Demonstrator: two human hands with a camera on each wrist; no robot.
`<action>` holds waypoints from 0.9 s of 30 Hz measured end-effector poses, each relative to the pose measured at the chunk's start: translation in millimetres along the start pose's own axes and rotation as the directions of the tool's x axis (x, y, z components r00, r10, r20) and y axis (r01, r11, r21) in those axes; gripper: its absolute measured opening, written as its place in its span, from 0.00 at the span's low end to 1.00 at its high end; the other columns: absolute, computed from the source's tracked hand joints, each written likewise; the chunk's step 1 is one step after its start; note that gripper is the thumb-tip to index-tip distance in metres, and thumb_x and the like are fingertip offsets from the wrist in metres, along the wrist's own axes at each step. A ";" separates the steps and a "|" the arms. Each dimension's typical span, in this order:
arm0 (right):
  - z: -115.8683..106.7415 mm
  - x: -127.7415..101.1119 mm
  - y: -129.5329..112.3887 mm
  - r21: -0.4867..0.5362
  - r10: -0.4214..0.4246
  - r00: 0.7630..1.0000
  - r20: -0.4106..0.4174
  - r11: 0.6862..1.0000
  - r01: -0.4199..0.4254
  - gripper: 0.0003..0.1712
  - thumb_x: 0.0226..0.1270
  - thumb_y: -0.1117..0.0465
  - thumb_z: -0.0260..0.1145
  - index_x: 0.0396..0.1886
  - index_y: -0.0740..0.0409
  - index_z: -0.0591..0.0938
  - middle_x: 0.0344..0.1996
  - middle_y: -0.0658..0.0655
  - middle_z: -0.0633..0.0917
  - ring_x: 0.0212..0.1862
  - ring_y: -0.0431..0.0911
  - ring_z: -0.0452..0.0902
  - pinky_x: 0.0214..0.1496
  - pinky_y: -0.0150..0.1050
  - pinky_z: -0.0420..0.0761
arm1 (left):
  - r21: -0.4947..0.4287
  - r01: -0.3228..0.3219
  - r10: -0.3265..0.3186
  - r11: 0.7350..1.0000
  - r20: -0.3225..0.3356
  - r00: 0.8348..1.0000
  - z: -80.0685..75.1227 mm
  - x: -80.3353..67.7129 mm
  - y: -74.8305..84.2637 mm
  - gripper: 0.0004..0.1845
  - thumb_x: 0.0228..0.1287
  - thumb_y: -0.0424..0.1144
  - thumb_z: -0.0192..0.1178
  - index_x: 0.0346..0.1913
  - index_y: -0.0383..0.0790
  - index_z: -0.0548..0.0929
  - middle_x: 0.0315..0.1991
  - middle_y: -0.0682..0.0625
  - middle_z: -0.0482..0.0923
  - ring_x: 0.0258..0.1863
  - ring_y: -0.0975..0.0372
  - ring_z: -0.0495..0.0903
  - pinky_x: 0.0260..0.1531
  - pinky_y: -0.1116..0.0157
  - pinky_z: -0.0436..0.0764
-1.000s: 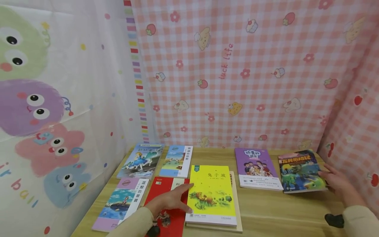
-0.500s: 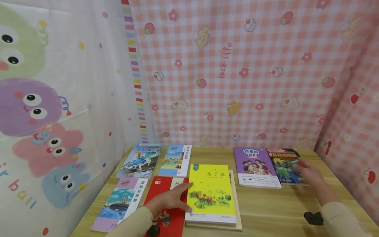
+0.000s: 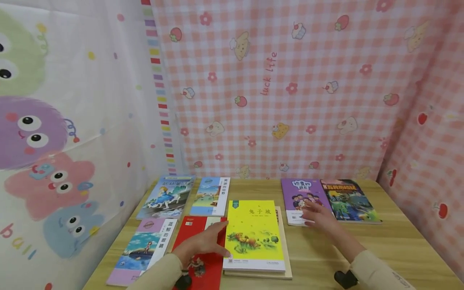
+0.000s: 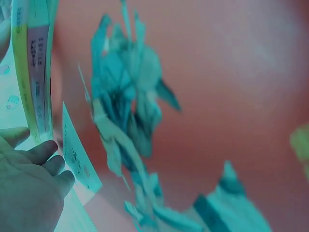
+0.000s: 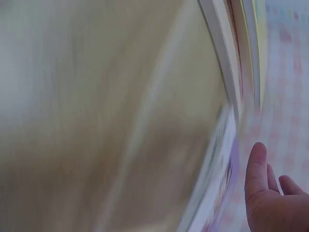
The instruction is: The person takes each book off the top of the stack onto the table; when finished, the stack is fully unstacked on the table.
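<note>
A yellow book [image 3: 253,237] lies on a cream-edged book [image 3: 288,257] at the table's front middle. My left hand [image 3: 203,243] reaches over the red book [image 3: 203,266], its spread thumb and fingers at the yellow book's left edge. In the left wrist view, the fingertips of that hand [image 4: 31,188] meet the stacked spines, the yellow spine [image 4: 23,67] among them. My right hand [image 3: 326,221] hovers with loose fingers over the lower right of the purple book [image 3: 301,193], holding nothing. Beside that lies a dark dinosaur-cover book [image 3: 353,201].
At the left lie a blue book with a girl on its cover [image 3: 166,197], a light blue book [image 3: 208,197] and a lilac book [image 3: 141,249]. A pink checked cloth [image 3: 275,100] hangs behind the wooden table [image 3: 398,249]; a white cartoon cloth [image 3: 119,100] hangs left.
My right hand slid the dinosaur-cover book left against the purple book, let go, and moved left over the purple book. The left hand stays at the yellow book's edge.
</note>
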State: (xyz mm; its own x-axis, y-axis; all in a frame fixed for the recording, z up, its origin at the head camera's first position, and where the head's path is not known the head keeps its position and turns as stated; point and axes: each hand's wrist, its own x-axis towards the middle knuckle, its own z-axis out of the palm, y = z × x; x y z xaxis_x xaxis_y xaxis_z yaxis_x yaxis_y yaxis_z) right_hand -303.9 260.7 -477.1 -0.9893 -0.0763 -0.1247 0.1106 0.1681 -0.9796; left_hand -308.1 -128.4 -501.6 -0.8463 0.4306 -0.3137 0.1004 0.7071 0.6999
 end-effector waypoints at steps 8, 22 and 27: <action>57.3 -7.1 10.0 0.034 0.087 0.996 0.034 0.996 -0.088 0.36 0.73 0.68 0.57 0.74 0.77 0.54 0.64 0.79 0.67 0.55 0.59 0.78 0.56 0.53 0.79 | 0.017 0.039 -0.039 0.999 0.011 0.999 -6.4 -1.2 -1.8 0.55 0.47 0.51 0.78 0.77 0.49 0.60 0.75 0.44 0.55 0.72 0.46 0.53 0.66 0.42 0.64; 71.8 -2.0 15.7 -0.160 0.185 0.982 -0.044 0.969 -0.190 0.35 0.69 0.69 0.62 0.72 0.73 0.62 0.53 0.68 0.80 0.42 0.50 0.81 0.42 0.43 0.82 | 0.093 -0.041 0.033 0.995 0.083 0.996 0.3 0.5 -0.6 0.52 0.51 0.60 0.73 0.77 0.52 0.60 0.76 0.45 0.52 0.72 0.46 0.52 0.64 0.40 0.64; 58.4 -7.7 12.3 -0.056 0.188 0.982 -0.007 0.981 -0.188 0.34 0.69 0.72 0.58 0.73 0.72 0.60 0.54 0.70 0.80 0.42 0.51 0.83 0.42 0.46 0.84 | 0.045 -0.048 0.044 0.998 0.086 0.995 -0.5 -1.1 -0.7 0.48 0.54 0.55 0.73 0.76 0.53 0.62 0.77 0.46 0.50 0.73 0.46 0.51 0.65 0.40 0.63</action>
State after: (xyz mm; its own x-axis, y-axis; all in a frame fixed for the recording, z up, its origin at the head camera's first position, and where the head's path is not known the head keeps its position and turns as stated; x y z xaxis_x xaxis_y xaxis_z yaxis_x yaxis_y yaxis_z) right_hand -289.3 206.0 -497.5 -0.9514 -0.0365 -0.3057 0.2893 0.2339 -0.9282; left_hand -307.6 -129.7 -501.4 -0.7926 0.5085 -0.3366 0.1648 0.7100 0.6846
